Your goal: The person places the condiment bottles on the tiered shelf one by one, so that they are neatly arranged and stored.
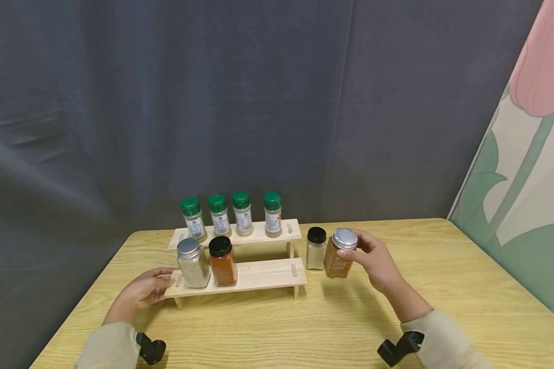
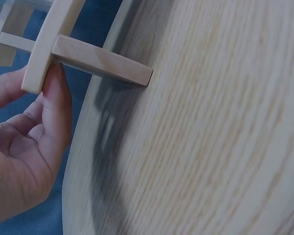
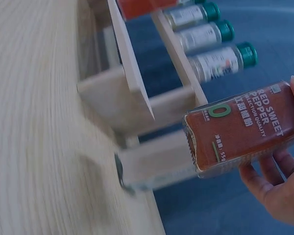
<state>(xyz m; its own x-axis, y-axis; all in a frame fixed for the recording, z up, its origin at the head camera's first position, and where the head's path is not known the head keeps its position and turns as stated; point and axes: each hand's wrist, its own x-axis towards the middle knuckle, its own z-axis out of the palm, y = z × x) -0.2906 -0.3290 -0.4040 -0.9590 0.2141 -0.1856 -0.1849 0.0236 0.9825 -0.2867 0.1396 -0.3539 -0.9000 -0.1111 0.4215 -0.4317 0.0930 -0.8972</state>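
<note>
My right hand (image 1: 375, 262) grips a square spice jar (image 1: 338, 264) with a silver lid. In the right wrist view this jar (image 3: 240, 127) is full of red powder, reads "RED SWEET PEPPER", and hangs over the table. At the left, my left hand (image 1: 144, 288) pinches the end of the lower board of a two-step wooden rack (image 1: 270, 274), the thumb and fingers on opposite faces. A silver-lidded jar of pale contents (image 1: 194, 264) and a black-lidded jar of orange-red powder (image 1: 223, 262) stand on that board's left half.
Several green-capped shakers (image 1: 243, 215) line the rack's upper board. A black-lidded jar of pale contents (image 1: 316, 250) stands on the wooden table (image 1: 258, 333), between the rack and the held jar. Behind the table hangs a dark curtain (image 1: 258, 102); a flower-patterned panel (image 1: 526, 205) is at the right.
</note>
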